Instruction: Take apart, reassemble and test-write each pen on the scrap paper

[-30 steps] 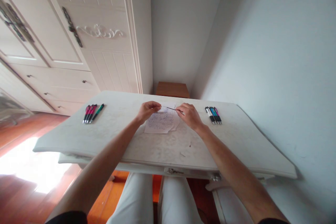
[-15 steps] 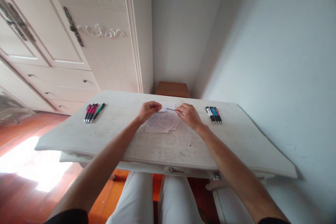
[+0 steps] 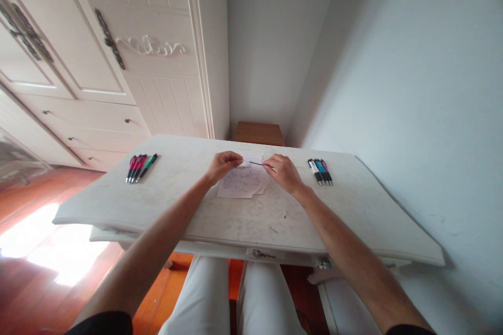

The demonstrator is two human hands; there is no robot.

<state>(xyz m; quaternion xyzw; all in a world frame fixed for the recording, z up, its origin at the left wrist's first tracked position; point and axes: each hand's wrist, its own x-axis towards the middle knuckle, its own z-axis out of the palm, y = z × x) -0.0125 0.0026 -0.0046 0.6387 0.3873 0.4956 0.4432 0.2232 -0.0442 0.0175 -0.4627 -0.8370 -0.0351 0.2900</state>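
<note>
A thin pen refill [image 3: 255, 163], dark over most of its length and pale toward the left, spans the gap between my hands. My left hand [image 3: 223, 166] pinches its left end between thumb and fingertips. At the other end, my right hand [image 3: 283, 171] closes thumb and fingers on it. Below both hands lie sheets of paper [image 3: 238, 184] covered in dense scribbled writing, their top partly hidden by my fingers.
On the white table [image 3: 165, 204], several pink pens [image 3: 135, 168] and one green pen [image 3: 148, 167] lie at the left. A row of white, blue, teal and purple pens [image 3: 320, 171] sits at the right. A brown wooden box [image 3: 259, 132] stands behind the table.
</note>
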